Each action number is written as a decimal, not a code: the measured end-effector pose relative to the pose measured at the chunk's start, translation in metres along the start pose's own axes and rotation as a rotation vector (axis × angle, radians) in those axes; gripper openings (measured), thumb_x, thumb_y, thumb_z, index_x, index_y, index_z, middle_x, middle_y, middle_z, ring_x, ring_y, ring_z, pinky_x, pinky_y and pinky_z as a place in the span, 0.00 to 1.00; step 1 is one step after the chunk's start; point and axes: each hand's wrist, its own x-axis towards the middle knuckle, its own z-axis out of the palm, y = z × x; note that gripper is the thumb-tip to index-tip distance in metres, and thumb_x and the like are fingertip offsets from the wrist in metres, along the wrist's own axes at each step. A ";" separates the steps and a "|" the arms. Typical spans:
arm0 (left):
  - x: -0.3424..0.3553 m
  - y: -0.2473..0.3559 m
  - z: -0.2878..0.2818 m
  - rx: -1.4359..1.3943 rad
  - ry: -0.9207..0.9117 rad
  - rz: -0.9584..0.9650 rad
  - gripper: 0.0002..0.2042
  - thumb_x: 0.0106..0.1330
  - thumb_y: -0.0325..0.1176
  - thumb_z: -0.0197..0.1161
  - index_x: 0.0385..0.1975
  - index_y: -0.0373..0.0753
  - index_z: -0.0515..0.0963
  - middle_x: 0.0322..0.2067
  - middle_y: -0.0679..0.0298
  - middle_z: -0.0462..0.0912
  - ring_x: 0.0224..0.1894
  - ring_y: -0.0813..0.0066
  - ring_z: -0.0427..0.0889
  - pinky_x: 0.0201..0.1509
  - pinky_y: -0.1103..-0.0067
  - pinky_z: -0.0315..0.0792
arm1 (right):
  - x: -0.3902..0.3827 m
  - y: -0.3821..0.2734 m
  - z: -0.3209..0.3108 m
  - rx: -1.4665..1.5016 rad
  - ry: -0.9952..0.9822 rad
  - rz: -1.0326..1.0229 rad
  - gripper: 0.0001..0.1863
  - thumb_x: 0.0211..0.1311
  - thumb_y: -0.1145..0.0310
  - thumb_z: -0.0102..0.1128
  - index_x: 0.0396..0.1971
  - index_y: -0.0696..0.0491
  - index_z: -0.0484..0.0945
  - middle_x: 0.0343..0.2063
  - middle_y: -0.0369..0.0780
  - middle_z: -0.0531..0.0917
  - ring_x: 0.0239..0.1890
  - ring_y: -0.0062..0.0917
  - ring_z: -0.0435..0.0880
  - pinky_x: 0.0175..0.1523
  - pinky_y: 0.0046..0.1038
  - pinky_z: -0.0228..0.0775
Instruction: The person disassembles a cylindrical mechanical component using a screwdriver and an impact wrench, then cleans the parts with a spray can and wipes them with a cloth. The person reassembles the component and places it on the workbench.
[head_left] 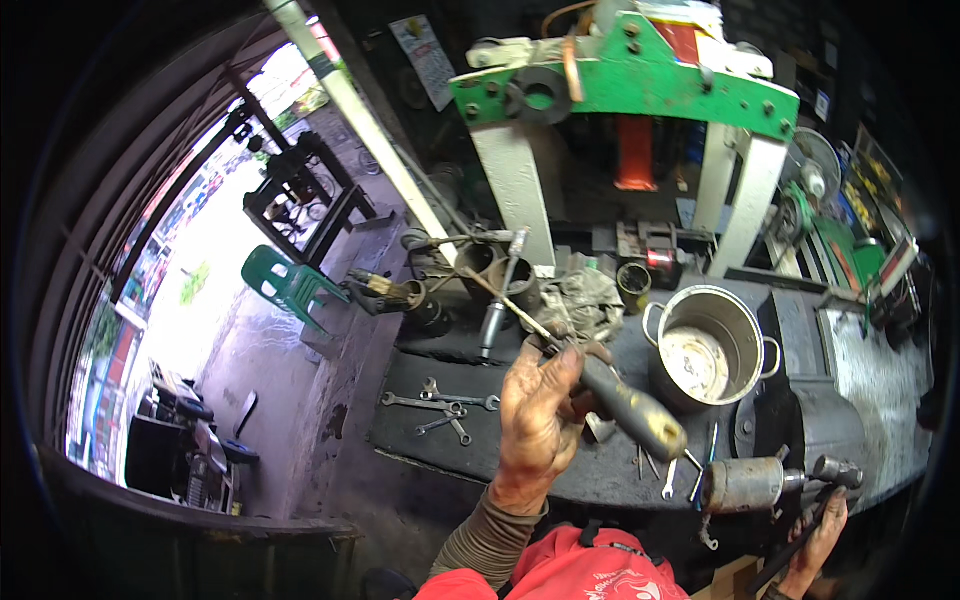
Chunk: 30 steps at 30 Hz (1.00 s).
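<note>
My left hand [535, 420] is closed round a long screwdriver [640, 410] with a worn black and yellow handle, raised over the bench, its shaft pointing up and left. Other metal in that grip is too hidden to name. My right hand [815, 540] grips the dark handle of a hammer [838, 472] at lower right. The hammer head is beside a metal cylinder with a rod [740, 485] at the bench's front edge; whether they touch I cannot tell. Several wrenches [435, 402] lie on the dark bench [410, 440] left of my left hand, with more thin tools [668, 480] under the screwdriver.
A steel pot [705, 350], a crumpled rag [580, 300] and metal cans [430, 320] holding tools stand on the bench. A green-and-white press frame [750, 110] rises behind, a fan [810, 170] at its right. A green plastic chair [280, 275] stands on the floor at left, near a doorway.
</note>
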 end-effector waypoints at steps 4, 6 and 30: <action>0.025 0.017 -0.025 -0.081 0.141 0.078 0.14 0.81 0.39 0.61 0.53 0.35 0.82 0.43 0.63 0.89 0.41 0.78 0.89 0.46 0.78 0.84 | -0.001 -0.013 0.010 0.007 0.049 -0.022 0.24 0.78 0.39 0.55 0.32 0.44 0.68 0.12 0.29 0.63 0.08 0.17 0.62 0.13 0.24 0.53; 0.048 0.027 -0.047 -0.086 0.143 0.125 0.15 0.81 0.39 0.61 0.54 0.34 0.82 0.45 0.62 0.89 0.44 0.75 0.88 0.48 0.78 0.83 | -0.010 -0.023 0.012 0.033 -0.114 -0.011 0.13 0.76 0.54 0.55 0.39 0.47 0.71 0.20 0.35 0.72 0.17 0.22 0.71 0.21 0.27 0.65; 0.296 0.080 -0.260 -0.750 0.450 0.775 0.16 0.76 0.28 0.60 0.58 0.26 0.74 0.50 0.57 0.82 0.50 0.67 0.85 0.58 0.77 0.85 | -0.104 -0.032 0.056 -0.147 -0.258 -0.109 0.10 0.78 0.60 0.51 0.36 0.49 0.68 0.20 0.33 0.69 0.20 0.20 0.70 0.24 0.25 0.66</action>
